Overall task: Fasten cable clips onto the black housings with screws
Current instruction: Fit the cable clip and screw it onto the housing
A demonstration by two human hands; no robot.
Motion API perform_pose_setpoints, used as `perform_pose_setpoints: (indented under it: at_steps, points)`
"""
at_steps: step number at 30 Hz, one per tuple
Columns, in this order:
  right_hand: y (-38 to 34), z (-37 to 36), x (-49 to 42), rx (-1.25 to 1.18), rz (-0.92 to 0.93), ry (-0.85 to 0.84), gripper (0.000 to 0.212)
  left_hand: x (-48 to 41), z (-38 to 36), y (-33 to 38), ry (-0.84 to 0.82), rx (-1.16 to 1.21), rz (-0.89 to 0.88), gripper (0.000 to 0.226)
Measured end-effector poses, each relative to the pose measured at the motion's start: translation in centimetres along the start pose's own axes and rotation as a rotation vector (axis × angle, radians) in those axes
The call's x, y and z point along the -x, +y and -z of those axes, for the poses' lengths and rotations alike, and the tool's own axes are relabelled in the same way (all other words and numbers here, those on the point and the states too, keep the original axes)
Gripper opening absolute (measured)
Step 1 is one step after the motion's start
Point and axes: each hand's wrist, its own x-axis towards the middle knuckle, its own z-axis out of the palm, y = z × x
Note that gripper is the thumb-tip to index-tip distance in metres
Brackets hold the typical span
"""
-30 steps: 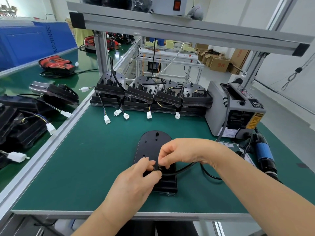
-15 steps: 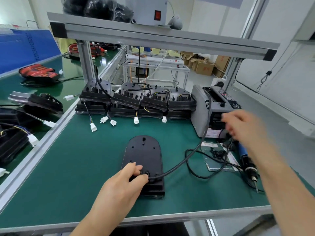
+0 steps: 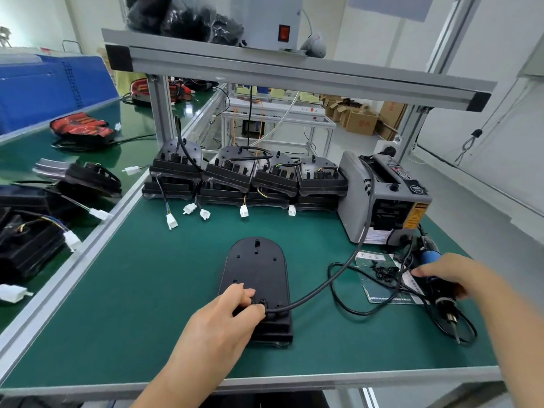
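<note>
Lying flat at the middle of the green mat (image 3: 147, 290): one black housing (image 3: 255, 269), a cable (image 3: 323, 285) leaving its near end past a small clip (image 3: 263, 301). Left hand (image 3: 223, 322) rested on that end, fingers curled, pinching the cable beside the clip. Right hand (image 3: 450, 275), well to the right, had fingers wrapped round a screwdriver (image 3: 441, 295) near loose screws (image 3: 385, 272).
</note>
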Motion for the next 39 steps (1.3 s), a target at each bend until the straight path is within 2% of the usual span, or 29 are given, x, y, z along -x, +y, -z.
perform_pose_setpoints:
  at_steps: [2,5,8,11,14,16,19,23,29,34,39]
  points:
    - [0.9,0.7,0.1,-0.192,-0.028,-0.022,0.049,0.0,-0.1,-0.1,0.003,0.002,-0.006,0.031]
    - [1.9,2.4,1.2,-0.628,-0.02,-0.103,0.047,0.0,-0.1,-0.2,0.01,0.002,-0.015,0.03]
    - [2.0,3.6,2.9,-1.135,0.044,-0.18,0.031,0.1,-0.2,-0.3,0.017,0.024,-0.026,0.031]
    - [0.4,3.2,5.3,-1.565,0.136,-0.21,0.025,0.1,-0.4,-0.5,0.028,0.05,-0.04,0.035]
    - [-2.3,1.8,8.7,-1.904,0.219,-0.174,0.036,0.1,-0.5,-0.6,0.03,0.04,-0.044,0.034]
    - [-4.5,0.5,11.2,-2.047,0.295,-0.162,0.038,0.1,-0.6,-0.6,0.031,0.022,-0.05,0.03]
    - [-8.1,-1.9,14.5,-2.04,0.464,-0.208,0.032,0.1,-0.7,-0.7,0.028,-0.007,-0.06,0.028]
    - [-12.4,-5.4,17.4,-1.874,0.661,-0.225,0.032,0.3,-0.7,-0.7,0.011,-0.004,-0.048,0.034]
    - [-16.3,-8.8,19.5,-1.68,0.947,-0.2,0.015,0.3,-0.8,-0.8,0.008,-0.004,-0.044,0.032]
    - [-17.6,-9.2,19.8,-1.569,1.076,-0.116,0.016,0.2,-0.6,-0.7,0.004,-0.005,-0.054,0.028]
    - [-17.8,-9.8,19.6,-1.509,1.098,-0.119,0.023,0.1,-0.4,-0.5,0.004,-0.005,-0.048,0.028]
